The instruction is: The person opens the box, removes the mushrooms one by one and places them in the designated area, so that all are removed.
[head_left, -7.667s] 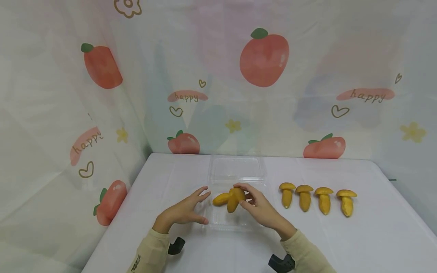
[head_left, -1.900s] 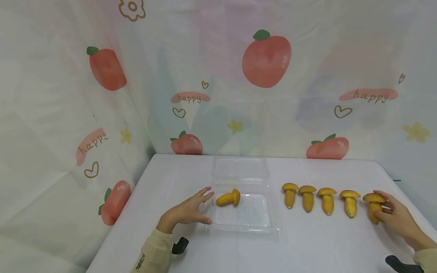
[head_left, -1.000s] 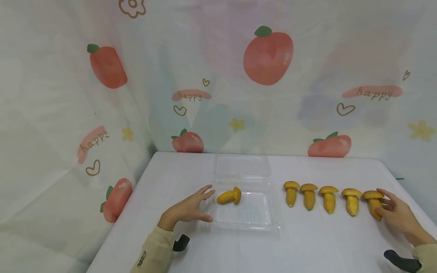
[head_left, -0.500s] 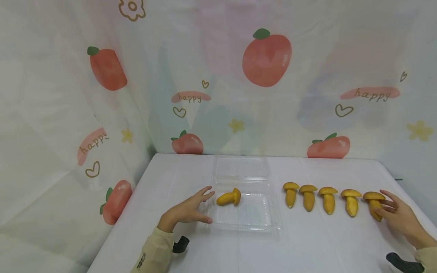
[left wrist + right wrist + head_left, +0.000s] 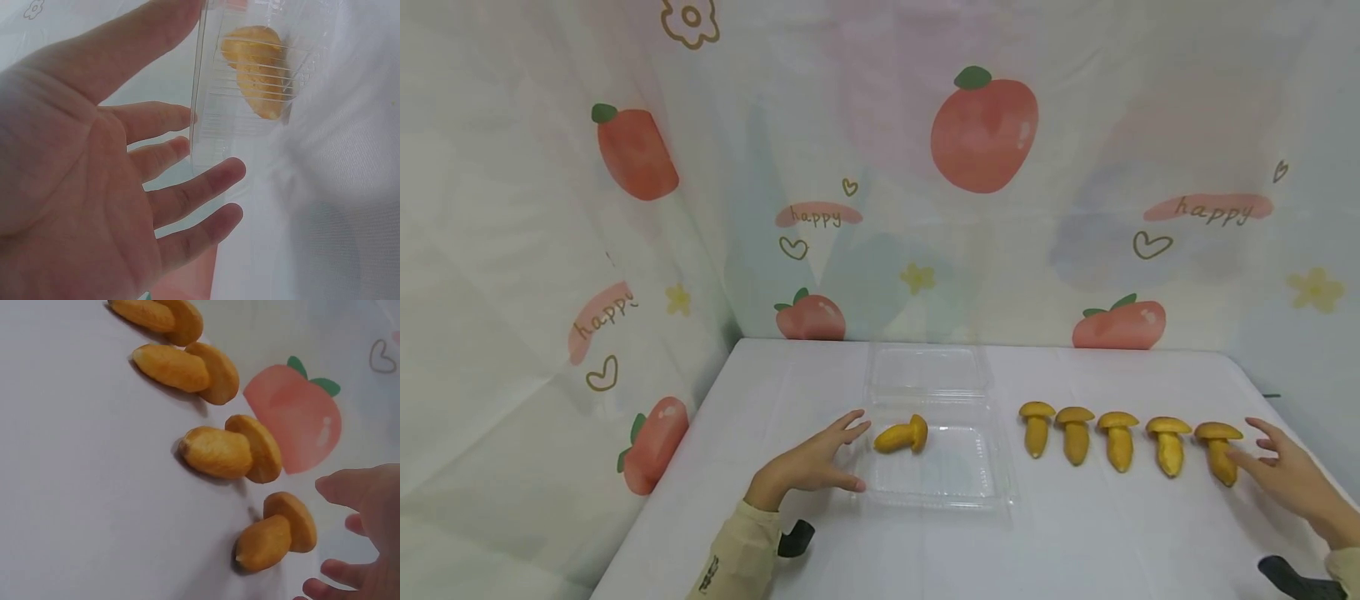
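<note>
In the head view, a clear plastic clamshell box [image 5: 955,503] lies with its lid folded back. One yellow mushroom [image 5: 897,437] rests on its side in the box's left part. My left hand [image 5: 808,461] is at the box's left edge, thumb and fingers spread; in the left wrist view the fingertips of this hand [image 5: 81,181] meet the clear wall. My right hand [image 5: 1288,479] holds nothing, its fingers spread just right of the last mushroom [image 5: 1221,454] in a row. In the right wrist view that mushroom [image 5: 265,540] stands apart from the fingers.
Several more yellow mushrooms [image 5: 1117,442] lie in a row right of the box, caps toward the back. A white cloth [image 5: 1045,550] covers the table. Fruit-printed curtains [image 5: 880,167] close off the back and left side.
The right hand carried a mushroom from the box to the right end of the row. It has let go and drawn slightly right. The left hand has stayed at the box.
</note>
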Motion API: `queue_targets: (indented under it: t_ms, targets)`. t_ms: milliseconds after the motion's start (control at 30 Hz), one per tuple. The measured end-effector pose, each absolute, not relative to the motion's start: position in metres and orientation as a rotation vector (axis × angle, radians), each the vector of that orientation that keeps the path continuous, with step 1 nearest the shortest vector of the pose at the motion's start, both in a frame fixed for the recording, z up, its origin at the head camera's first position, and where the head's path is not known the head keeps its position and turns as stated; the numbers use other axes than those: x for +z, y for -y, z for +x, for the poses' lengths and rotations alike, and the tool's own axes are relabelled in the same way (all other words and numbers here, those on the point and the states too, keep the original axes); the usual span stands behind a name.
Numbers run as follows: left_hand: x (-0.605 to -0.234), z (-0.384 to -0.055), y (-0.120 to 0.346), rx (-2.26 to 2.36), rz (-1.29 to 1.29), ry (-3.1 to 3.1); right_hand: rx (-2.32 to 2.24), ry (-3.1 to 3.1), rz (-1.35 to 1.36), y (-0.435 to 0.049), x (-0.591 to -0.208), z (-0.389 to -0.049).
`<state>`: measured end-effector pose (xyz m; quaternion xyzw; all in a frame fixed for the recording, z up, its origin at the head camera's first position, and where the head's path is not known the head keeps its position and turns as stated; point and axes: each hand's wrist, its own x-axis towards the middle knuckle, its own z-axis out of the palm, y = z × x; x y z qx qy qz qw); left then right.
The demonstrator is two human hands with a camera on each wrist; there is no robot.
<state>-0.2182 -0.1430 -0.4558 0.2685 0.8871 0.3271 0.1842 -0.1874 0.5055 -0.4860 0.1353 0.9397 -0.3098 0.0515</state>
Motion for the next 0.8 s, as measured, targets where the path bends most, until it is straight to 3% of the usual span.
queue_targets:
  t_ms: [467,800]
  targets:
    - [-0.457,-0.221,0.144,0.9,0.765,-2.512,-0.998,-2.987,0.17,-0.455,-0.443,-0.192]
    - [-0.457,-0.219,0.144,0.928,0.747,-2.495,-1.026,-2.964,0.034,-0.404,-0.434,-0.194]
